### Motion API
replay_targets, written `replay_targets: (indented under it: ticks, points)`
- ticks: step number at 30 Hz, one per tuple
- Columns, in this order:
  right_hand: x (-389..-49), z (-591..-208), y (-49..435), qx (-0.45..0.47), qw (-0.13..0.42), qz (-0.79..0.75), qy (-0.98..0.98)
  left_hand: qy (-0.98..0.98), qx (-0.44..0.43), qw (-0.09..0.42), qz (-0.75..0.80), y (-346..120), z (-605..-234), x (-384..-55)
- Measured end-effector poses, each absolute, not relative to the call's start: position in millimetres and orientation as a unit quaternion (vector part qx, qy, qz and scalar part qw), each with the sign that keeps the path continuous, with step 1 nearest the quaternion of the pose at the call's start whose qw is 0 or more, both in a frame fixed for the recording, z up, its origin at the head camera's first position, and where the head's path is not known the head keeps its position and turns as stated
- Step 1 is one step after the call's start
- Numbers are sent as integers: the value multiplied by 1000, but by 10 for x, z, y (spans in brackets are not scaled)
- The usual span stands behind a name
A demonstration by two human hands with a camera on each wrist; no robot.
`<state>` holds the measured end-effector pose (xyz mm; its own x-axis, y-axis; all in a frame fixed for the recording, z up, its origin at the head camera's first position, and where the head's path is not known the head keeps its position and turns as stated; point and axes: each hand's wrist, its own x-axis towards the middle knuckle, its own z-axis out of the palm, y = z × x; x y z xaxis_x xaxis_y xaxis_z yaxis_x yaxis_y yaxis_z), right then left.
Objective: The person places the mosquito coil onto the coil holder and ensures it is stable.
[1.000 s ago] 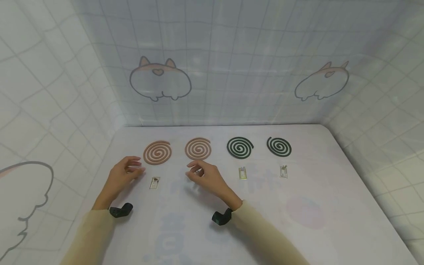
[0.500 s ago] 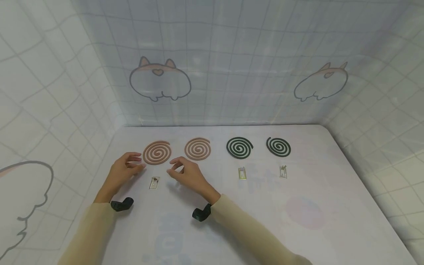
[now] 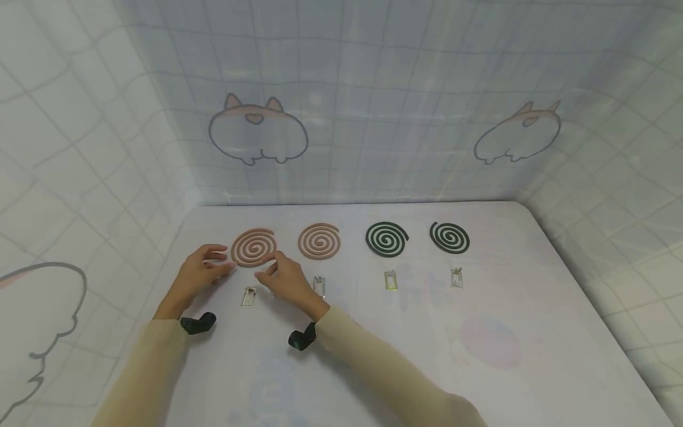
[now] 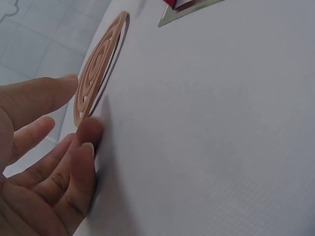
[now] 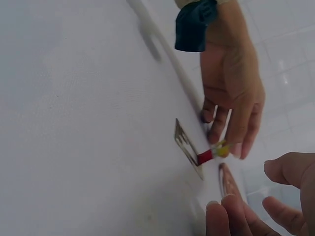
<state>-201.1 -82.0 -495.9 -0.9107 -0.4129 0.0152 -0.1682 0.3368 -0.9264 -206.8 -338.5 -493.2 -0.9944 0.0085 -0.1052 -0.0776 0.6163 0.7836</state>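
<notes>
A brown mosquito coil [image 3: 254, 248] lies flat at the far left of the white table. My left hand [image 3: 198, 276] is at its left edge, thumb and fingers apart and loosely bent. In the left wrist view the fingertips [image 4: 90, 129] are at the rim of the coil [image 4: 93, 69]; contact cannot be told. My right hand [image 3: 288, 281] is over the coil's lower right edge, thumb and forefinger apart, holding nothing visible. Between the hands, nearer me, lies a small metal coil stand [image 3: 248, 296]. In the right wrist view this stand [image 5: 187, 147] shows red and yellow at one end.
A second brown coil [image 3: 319, 241] and two green coils, one mid-right [image 3: 386, 239] and another green coil [image 3: 450, 238] farther right, continue the row. Below them lie metal stands: one stand [image 3: 319, 287] beside my right hand, a yellowish stand [image 3: 391, 280], and a stand [image 3: 457, 277] at right.
My right hand has moved left, from over the second stand to the first brown coil's lower right edge, uncovering that stand. The left hand has stayed nearly in place.
</notes>
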Motion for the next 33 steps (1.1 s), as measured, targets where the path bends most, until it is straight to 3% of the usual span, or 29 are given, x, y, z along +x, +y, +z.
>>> replay_targets:
  ticks: [12, 33]
  points:
    - [-2112, -5100, -967, -108, 74, -517, 846, 877, -25, 68, 475, -3387, -4968, -2180]
    - [-2397, -5039, -957, -64, 162, -547, 819, 898, -16, 94, 430, -3440, -4949, -2336]
